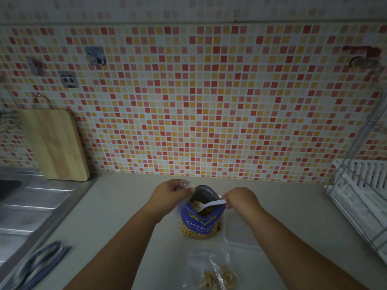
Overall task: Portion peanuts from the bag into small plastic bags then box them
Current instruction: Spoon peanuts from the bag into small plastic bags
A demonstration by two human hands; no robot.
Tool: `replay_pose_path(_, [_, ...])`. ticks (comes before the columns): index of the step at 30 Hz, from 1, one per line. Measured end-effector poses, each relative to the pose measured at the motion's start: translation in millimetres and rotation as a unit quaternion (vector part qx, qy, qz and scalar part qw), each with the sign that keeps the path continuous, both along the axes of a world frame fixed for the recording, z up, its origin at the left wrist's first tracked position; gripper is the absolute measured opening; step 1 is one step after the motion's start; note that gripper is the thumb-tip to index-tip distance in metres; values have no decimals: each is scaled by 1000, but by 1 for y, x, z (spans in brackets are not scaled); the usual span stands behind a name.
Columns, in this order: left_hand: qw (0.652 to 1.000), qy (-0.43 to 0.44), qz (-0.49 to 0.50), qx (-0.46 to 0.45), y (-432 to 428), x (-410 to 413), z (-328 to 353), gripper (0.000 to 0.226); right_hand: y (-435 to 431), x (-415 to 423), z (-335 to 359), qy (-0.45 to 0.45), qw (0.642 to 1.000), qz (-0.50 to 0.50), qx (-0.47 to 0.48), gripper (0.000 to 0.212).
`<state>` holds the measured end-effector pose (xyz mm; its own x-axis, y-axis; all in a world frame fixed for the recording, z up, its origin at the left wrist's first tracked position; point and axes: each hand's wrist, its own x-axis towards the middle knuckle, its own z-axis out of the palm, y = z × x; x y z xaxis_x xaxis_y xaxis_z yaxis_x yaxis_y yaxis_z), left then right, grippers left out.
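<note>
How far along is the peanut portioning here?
Done: a small bag of peanuts lies nearest the camera. In hand: the right hand dips a white spoon into the peanut bag; the left hand holds a clear bag. Left: more portions, then boxing.

Blue peanut bag [200, 219] stands upright and open at lower centre; a white spoon [209, 205] dips into its mouth, a clear bag [185, 183] at its upper-left rim; peanut-filled small bags [211, 273] lie below.

Both bare forearms reach forward from the near edge of the pale counter [117, 206], converging toward its middle. The left hand [170, 192] is curled, pinching a piece of clear plastic film [185, 183]. The right hand [240, 198], knuckles up, pinches the handle of a white plastic spoon [209, 205].
</note>
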<state>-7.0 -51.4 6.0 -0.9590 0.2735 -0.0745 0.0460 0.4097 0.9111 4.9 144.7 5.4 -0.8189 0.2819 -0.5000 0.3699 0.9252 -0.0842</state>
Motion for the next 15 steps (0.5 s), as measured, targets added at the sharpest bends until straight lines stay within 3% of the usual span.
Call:
replay_pose_path(5, [994,48,-14,-93,-2,-3,2,45,15,3,16,-94,994,40,44,41])
replay_pose_path(15, [967,127,-68,-212,7,0,5,56,42,4,41,-38,996,10,77,47])
